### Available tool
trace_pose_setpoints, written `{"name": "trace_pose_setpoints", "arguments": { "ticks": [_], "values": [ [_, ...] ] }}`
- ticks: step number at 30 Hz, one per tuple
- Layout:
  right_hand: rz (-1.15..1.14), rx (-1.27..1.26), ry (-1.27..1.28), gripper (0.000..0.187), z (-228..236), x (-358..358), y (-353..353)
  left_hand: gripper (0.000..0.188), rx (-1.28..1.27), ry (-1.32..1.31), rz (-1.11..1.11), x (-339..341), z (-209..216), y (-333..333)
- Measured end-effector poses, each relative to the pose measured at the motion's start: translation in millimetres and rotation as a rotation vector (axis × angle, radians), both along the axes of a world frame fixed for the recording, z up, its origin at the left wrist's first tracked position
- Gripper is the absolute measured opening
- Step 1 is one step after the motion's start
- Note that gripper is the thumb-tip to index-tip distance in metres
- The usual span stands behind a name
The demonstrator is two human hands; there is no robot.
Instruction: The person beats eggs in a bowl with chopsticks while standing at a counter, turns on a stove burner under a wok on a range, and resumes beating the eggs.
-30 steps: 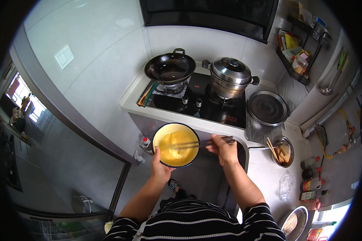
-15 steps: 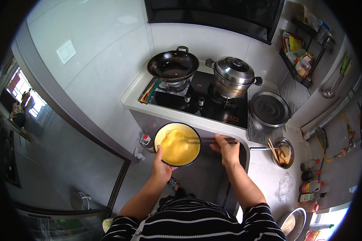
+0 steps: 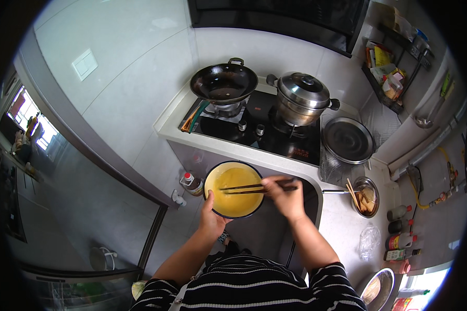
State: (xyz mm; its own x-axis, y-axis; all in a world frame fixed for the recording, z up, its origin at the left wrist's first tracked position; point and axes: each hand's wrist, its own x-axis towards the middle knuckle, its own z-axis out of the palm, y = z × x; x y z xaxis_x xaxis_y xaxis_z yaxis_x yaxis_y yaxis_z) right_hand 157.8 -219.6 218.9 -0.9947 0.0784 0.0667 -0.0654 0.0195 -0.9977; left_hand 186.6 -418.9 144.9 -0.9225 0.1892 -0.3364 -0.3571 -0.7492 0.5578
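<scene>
My left hand (image 3: 211, 217) grips the near left rim of a bowl (image 3: 208, 172) with a dark blue edge, holding it in the air before the counter. Inside lies a yellow liquid (image 3: 238, 205) that looks like beaten egg. A pair of dark chopsticks (image 3: 244, 189) reaches into it from the right, tips in the liquid near the bowl's left side. My right hand (image 3: 285, 198) is closed around their upper ends, just right of the bowl. The bowl is tilted a little toward me.
A black wok (image 3: 224, 83) and a lidded steel pot (image 3: 302, 98) stand on the stove (image 3: 254, 116). Right of it are a round dark pan (image 3: 348, 139), a steel pot with chopsticks and food (image 3: 367, 197), a plastic bag (image 3: 368, 242) and several bottles (image 3: 401, 241). A red-capped jug (image 3: 191, 184) sits lower left.
The bowl has shifted slightly right. My right hand has moved a little left and down, pushing the chopsticks farther across the liquid, and they look less blurred now.
</scene>
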Motion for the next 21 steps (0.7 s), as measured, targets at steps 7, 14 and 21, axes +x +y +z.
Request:
{"name": "trace_pose_setpoints", "arguments": {
  "ticks": [7,14,21],
  "values": [
    [-0.113,-0.049,-0.094,0.021,10,-14,46,0.059,-0.053,0.012,0.006,7,9,-3],
    [-0.217,-0.42,-0.158,0.026,-39,-11,13,0.056,0.017,0.011,-0.067,9,14,-2],
    [-0.183,-0.238,0.18,0.023,34,-13,26,0.062,-0.012,0.032,-0.064,13,15,-1]
  ]
}}
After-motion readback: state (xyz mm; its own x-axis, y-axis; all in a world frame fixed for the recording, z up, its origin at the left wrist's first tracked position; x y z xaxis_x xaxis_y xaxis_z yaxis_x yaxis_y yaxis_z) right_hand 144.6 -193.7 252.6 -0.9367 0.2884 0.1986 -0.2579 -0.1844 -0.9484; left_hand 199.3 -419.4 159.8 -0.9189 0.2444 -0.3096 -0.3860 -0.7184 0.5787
